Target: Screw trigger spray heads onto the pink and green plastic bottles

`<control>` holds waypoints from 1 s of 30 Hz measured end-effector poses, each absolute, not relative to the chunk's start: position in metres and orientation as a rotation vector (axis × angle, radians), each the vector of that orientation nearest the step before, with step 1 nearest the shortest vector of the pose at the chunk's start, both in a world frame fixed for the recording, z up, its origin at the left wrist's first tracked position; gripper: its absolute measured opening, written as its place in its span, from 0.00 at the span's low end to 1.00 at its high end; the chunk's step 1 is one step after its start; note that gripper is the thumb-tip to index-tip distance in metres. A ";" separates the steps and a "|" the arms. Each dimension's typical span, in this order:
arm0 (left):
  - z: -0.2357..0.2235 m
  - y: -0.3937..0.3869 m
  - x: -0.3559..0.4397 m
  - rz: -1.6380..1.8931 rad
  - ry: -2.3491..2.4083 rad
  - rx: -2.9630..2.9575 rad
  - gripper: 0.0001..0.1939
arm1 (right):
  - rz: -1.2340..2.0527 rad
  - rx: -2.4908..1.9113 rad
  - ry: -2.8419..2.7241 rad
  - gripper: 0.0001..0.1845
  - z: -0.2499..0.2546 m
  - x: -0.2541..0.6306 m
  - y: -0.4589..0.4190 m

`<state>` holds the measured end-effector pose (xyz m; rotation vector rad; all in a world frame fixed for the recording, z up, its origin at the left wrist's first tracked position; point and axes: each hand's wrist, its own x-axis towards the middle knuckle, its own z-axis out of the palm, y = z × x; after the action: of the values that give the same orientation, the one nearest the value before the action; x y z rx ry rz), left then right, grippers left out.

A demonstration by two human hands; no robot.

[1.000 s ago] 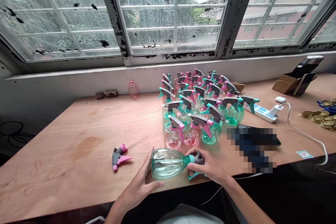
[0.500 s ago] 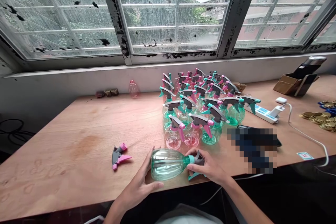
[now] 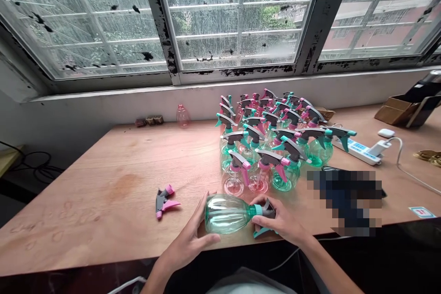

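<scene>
A clear green spray bottle (image 3: 227, 215) lies on its side between my hands near the table's front edge, its base to the left. My left hand (image 3: 196, 227) cups the base end, thumb below and fingers behind. My right hand (image 3: 279, 220) grips the neck and the grey and teal spray head (image 3: 267, 210), whose teal trigger points down. To the left a loose pink and grey spray head (image 3: 165, 201) rests on the wood. Just behind my hands stand several assembled spray bottles (image 3: 257, 183), pink and green, packed close together.
An empty-necked pink bottle (image 3: 182, 117) stands by the wall, beside small brown blocks (image 3: 154, 120). At right are a white power strip (image 3: 360, 150), a blurred dark object (image 3: 354, 197), a cardboard box (image 3: 391, 110) and a white cable (image 3: 411, 172). The wooden table (image 3: 86, 183) ends just before me.
The view has turned a little left, so everything sits farther right in the picture. Both hands keep the same hold on the spray bottle.
</scene>
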<state>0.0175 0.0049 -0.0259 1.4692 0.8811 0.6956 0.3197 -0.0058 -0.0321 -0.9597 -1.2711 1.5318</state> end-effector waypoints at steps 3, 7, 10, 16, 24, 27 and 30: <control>-0.024 0.005 0.018 0.696 0.876 1.470 0.53 | 1.527 -0.971 -1.266 0.19 -0.034 0.321 -0.006; -0.021 0.004 0.020 0.713 0.846 1.476 0.51 | 1.538 -0.967 -1.265 0.20 -0.036 0.322 -0.007; -0.020 0.003 0.021 0.721 0.844 1.479 0.52 | 1.543 -0.966 -1.272 0.20 -0.037 0.322 -0.007; -0.022 0.003 0.020 0.710 0.868 1.485 0.56 | 1.528 -0.977 -1.293 0.18 -0.037 0.322 -0.006; -0.020 0.001 0.022 0.705 0.847 1.441 0.53 | 1.527 -0.979 -1.293 0.18 -0.036 0.322 -0.007; -0.019 0.001 0.023 0.695 0.854 1.421 0.57 | 1.527 -0.978 -1.290 0.18 -0.037 0.322 -0.007; -0.019 0.002 0.023 0.695 0.853 1.423 0.55 | 1.530 -0.968 -1.282 0.19 -0.038 0.321 -0.006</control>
<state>0.0229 0.0015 -0.0192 1.4227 0.8527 0.6946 0.3214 -0.0062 -0.0376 -0.9677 -1.2823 1.5303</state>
